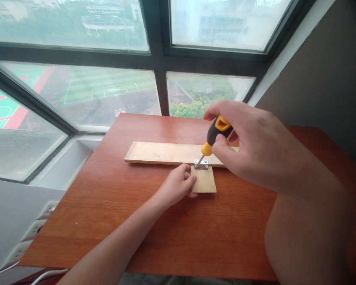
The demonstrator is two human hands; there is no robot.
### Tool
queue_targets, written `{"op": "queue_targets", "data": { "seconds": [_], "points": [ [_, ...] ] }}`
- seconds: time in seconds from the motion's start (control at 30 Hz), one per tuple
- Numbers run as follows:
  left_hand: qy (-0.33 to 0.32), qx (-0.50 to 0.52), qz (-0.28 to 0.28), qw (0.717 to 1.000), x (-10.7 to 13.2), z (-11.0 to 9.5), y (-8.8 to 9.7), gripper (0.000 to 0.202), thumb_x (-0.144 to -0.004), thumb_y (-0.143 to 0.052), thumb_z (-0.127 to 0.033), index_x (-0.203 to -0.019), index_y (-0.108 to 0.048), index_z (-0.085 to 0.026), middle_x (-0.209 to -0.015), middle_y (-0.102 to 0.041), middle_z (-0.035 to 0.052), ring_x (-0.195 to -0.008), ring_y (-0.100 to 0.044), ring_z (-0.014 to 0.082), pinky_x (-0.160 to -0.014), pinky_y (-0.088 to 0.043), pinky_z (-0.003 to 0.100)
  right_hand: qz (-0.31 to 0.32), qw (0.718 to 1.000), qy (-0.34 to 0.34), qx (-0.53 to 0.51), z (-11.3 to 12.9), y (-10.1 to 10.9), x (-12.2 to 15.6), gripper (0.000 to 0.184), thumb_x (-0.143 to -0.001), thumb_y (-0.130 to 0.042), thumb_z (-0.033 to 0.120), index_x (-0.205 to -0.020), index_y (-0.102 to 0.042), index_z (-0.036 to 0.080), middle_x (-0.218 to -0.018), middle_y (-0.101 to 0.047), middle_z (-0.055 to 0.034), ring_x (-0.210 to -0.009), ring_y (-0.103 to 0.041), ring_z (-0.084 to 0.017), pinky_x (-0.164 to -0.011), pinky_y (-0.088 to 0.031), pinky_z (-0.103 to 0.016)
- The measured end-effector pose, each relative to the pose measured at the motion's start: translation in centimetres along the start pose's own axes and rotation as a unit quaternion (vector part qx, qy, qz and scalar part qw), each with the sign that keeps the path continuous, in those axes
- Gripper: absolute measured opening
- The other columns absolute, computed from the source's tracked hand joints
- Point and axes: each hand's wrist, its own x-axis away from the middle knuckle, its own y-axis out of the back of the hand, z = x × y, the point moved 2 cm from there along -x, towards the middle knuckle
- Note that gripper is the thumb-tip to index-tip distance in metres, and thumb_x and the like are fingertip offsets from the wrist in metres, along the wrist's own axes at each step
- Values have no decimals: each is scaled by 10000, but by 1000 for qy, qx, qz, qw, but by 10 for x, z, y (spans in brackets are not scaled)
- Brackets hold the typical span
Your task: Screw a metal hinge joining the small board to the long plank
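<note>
A yellow and black screwdriver (215,133) slants down from my right hand (252,138), whose fingers wrap its handle. Its tip meets the left side of a small silver hinge (201,164). The hinge spans the near edge of a long pale wooden board (163,153) and a small square wooden piece (205,181). My left hand (182,180) grips that square piece by its left edge, thumb on top and fingers at the side and beneath. The right end of the long board is hidden behind my right hand.
The reddish-brown wooden table (106,206) stands against dark-framed windows (160,59). Wall sockets (32,229) and a white cable (49,273) are at the lower left, beside the table's edge. A grey wall (323,79) rises at the right.
</note>
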Motion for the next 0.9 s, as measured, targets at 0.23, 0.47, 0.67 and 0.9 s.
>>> {"op": "queue_targets", "data": {
  "seconds": [0.23, 0.47, 0.67, 0.9],
  "points": [
    [14, 4, 0, 1000, -1, 1, 1, 153, -882, -573, -242, -973, -485, -155, -694, -626, 1, -525, -680, 163, -473, -552, 242, -31, 998, -35, 47, -2, 0, -2, 173, -886, -507, 333, -935, -630, 223, -726, -631, -15, -615, -541, -172, -546, -341, -304],
    [5, -28, 2, 1000, 0, 0, 6, 183, -883, -574, -285, -980, -484, -159, -665, -616, -13, -529, -685, 166, -474, -558, 246, -9, 1000, -7, 20, -1, 1, 0, 237, -837, -522, 262, -1058, -602, 226, -903, -664, -17, -676, -566, -165, -623, -416, -316],
    [5, -41, 14, 999, 0, 1, 6, 175, -884, -563, -280, -982, -472, -166, -640, -623, -14, -546, -691, 175, -452, -546, 232, -10, 999, -24, 36, -2, 1, 0, 203, -870, -494, 289, -1013, -621, 221, -834, -670, -20, -668, -577, -173, -592, -401, -307],
    [-5, -45, 19, 999, -1, 2, 6, 189, -867, -583, -291, -967, -471, -176, -644, -624, -16, -548, -687, 164, -462, -546, 222, -12, 998, -23, 49, -4, 2, 3, 381, -854, -531, 356, -1208, -571, 222, -957, -692, -54, -732, -611, -211, -594, -405, -315]
  ]
}}
